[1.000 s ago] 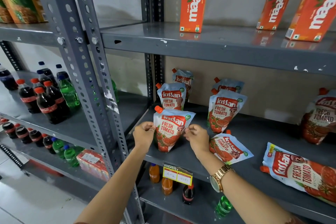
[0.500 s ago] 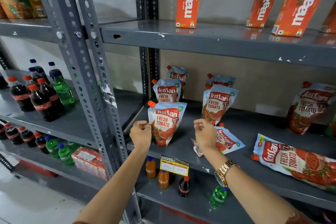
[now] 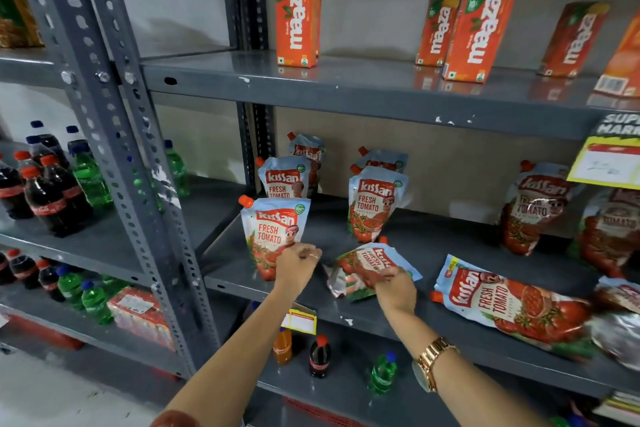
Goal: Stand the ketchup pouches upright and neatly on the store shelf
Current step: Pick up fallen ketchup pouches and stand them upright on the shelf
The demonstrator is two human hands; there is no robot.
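Several ketchup pouches stand on the grey middle shelf [image 3: 433, 246]. The front left pouch [image 3: 272, 229] is upright near the shelf's edge, and my left hand [image 3: 294, 269] hovers in front of its lower right corner, fingers curled with nothing in them. My right hand [image 3: 393, 288] grips a small pouch [image 3: 370, 262] and has it lifted and tilted off the shelf. Behind stand upright pouches, one [image 3: 284, 177] at the back left and one [image 3: 374, 204] in the middle. A large pouch [image 3: 502, 298] lies flat on the right.
Large upright pouches [image 3: 533, 204] stand at the far right under a yellow price tag [image 3: 606, 163]. Orange juice cartons [image 3: 298, 17] stand on the shelf above. A perforated steel upright [image 3: 114, 135] divides off soda bottles [image 3: 45, 191] on the left. More bottles [image 3: 318, 354] stand below.
My right hand dropped from the front left pouch to the small pouch lying flat and took hold of it, lifting one end. My left hand let go of the standing pouch.
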